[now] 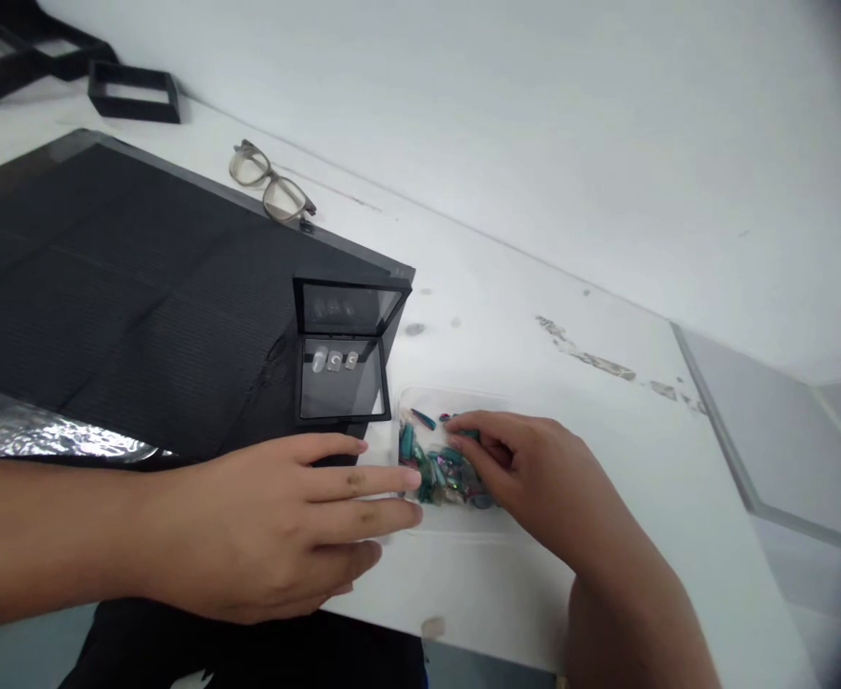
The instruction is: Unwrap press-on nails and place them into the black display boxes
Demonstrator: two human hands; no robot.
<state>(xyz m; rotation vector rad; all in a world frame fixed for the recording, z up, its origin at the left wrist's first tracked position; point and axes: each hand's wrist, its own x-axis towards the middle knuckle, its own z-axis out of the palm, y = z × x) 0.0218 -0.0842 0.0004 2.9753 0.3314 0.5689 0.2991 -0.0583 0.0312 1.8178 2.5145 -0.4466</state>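
A shallow clear plastic box (455, 524) on the white table holds many small glossy pieces (431, 469), mostly teal and green, a few pinkish. Over its right part my right hand (527, 469) reaches in, thumb and forefinger pinched together; what lies between the tips is too small to make out. My left hand (298, 531) is stretched flat with fingers apart, its fingertips at the box's left edge, holding nothing. Just beyond it, a hinged black display case (343, 418) stands open, with three small clear pieces (335, 361) in a row on its lower panel.
The display case rests on the right end of a large black ribbed sheet (133, 287). Eyeglasses (271, 182) lie along its far edge. Black frames (134, 93) are at the back left, silvery film (54, 426) at the left. A white wall borders the table (607, 450).
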